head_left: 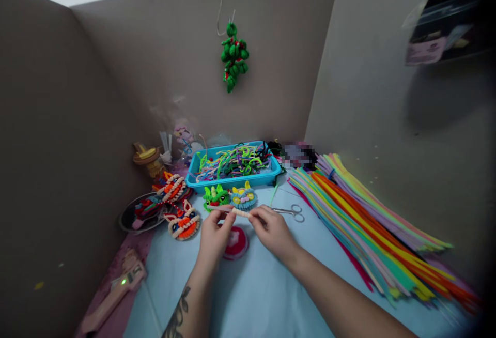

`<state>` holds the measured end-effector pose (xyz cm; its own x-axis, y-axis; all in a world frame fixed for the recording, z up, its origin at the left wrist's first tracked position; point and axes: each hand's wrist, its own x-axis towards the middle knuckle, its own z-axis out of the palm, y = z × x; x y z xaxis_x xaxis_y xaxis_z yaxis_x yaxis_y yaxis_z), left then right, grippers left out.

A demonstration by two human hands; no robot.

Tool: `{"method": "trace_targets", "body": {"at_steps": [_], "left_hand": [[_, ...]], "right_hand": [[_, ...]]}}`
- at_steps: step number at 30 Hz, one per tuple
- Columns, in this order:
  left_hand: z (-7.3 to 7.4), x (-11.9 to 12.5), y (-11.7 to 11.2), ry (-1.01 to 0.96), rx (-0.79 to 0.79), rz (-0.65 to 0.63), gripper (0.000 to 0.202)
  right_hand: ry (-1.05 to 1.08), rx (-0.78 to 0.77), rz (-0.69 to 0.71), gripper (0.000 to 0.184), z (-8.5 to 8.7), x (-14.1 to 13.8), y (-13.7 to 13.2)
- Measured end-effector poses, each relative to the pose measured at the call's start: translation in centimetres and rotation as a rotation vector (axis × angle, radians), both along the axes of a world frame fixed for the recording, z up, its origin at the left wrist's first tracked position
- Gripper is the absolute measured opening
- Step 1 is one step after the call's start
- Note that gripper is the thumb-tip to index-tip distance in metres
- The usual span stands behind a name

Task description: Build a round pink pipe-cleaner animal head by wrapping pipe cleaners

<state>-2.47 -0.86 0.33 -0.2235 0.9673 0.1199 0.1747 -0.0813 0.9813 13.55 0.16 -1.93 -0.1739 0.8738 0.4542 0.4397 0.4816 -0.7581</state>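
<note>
My left hand and my right hand meet over the pale blue table, both pinching the ends of a short cream pipe-cleaner coil held level between them. A round red piece lies on the table just under my left hand. Right behind the coil sit a green fuzzy figure and a blue and yellow one. Small scissors lie just past my right hand.
A blue tray of bent pipe cleaners stands at the back. Long coloured pipe cleaners fan along the right. Orange lion-like figures and a dark dish sit left, a pink glue gun at the near left. A green ornament hangs on the partition.
</note>
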Motion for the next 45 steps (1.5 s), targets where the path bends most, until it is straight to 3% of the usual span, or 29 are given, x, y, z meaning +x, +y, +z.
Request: {"method": "trace_targets", "body": {"at_steps": [7,17,29,40,45], "left_hand": [[-0.03,-0.24,-0.27,-0.125,-0.066,-0.097,0.032],[0.42,-0.02,-0.41,-0.137,-0.064,-0.164,0.030],[0.90,0.20,-0.47,-0.113,0.000,-0.122,0.025],[0.29,0.00,-0.08,-0.080,0.154,-0.064,0.016],[0.71,0.12,-0.12,0.043,0.192,0.000,0.014]], "right_hand": [[0.051,0.007,0.000,0.010,0.23,0.05,-0.05],[0.056,0.007,0.049,0.011,0.38,0.06,-0.09],[0.080,0.035,0.056,0.011,0.57,0.11,-0.18],[0.117,-0.015,0.079,0.012,0.82,-0.05,-0.17],[0.127,-0.022,0.074,0.011,0.84,-0.08,-0.14]]}}
